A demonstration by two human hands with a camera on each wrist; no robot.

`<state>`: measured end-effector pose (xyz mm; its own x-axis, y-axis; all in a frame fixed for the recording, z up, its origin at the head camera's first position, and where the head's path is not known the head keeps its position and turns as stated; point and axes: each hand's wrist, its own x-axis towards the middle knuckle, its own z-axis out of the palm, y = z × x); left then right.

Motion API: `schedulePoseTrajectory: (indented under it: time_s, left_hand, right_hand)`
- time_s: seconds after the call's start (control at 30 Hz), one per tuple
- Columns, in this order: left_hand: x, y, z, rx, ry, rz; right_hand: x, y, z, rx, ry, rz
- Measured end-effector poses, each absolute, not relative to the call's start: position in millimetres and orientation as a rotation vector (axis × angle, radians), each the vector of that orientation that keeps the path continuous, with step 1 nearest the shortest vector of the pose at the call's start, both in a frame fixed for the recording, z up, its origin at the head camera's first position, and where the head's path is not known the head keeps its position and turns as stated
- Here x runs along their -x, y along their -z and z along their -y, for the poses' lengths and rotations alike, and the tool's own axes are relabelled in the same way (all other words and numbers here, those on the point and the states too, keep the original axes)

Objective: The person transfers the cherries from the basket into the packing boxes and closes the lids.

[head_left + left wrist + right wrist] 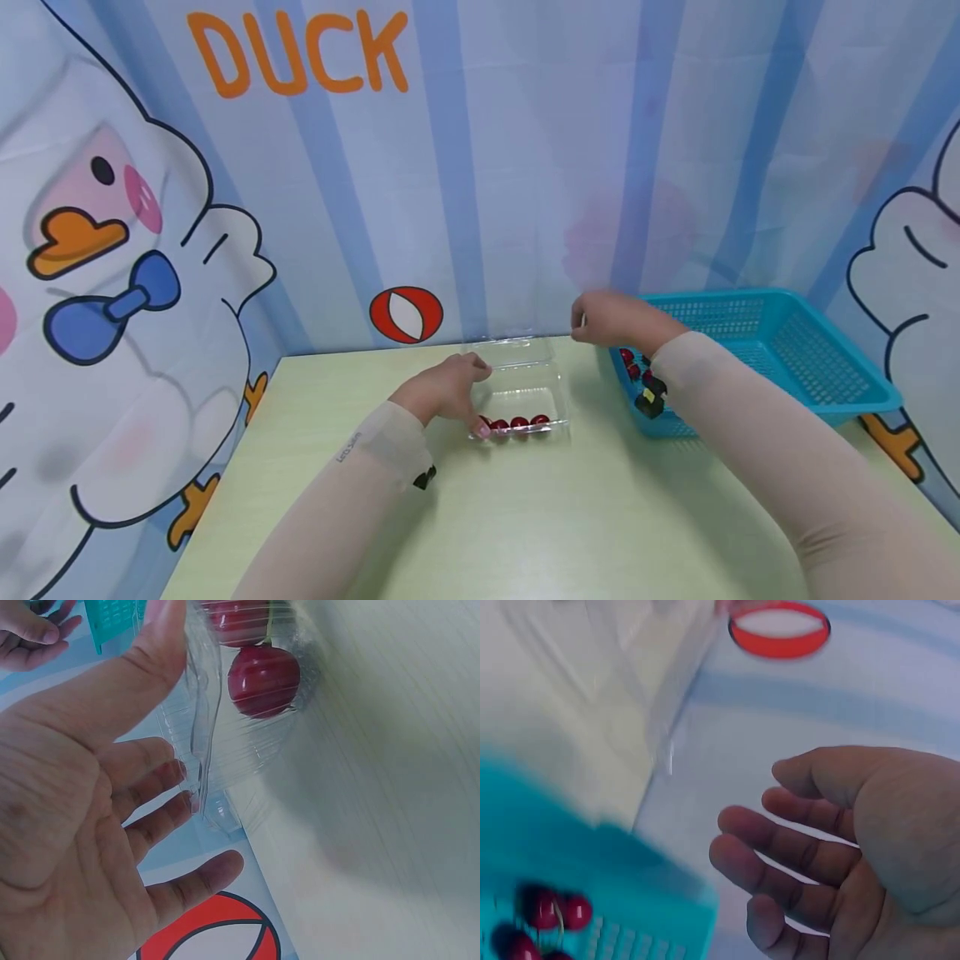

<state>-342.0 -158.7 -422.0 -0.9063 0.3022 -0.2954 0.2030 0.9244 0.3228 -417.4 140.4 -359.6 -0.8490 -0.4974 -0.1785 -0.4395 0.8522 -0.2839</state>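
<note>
While the left hand [446, 390] braces the left side of the clear container [525, 392], fingers spread and barely bent, the right hand [621, 319] hangs between it and the blue basket [832, 358], loosely curved, thumb apart, holding nothing. Cherries [519, 424] line the container's front; others sit in the basket, partly behind the right sleeve [757, 429]. Backdrop [517, 167] reads "DUCK"; left sleeve [337, 500] print too small to read. Basket rim blurred in right wrist view.
</note>
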Motion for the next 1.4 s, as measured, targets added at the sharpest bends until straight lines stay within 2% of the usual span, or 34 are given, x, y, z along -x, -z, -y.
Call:
schedulePoseTrajectory:
  time_s: [0.2,0.53,0.77,1.4]
  left_hand:
    - [342.8,425.4,161.3,-0.339,-0.393,-2.737]
    - [342.3,424.7,163.0,-0.345,-0.405,-2.737]
    - [342.4,423.3,160.3,-0.356,-0.415,-2.736]
    - [344.8,425.7,160.1,-0.340,-0.419,-2.733]
  right_hand:
    - [436.1,358.2,-185.0,0.586,0.476,-2.764]
    - [459.5,389.1,-236.3,0.425,0.570,-2.679]
    - [467.2,410.0,-248.8,0.366,0.386,-2.628]
    - [467.4,428.9,-244.0,0.362,0.432,-2.603]
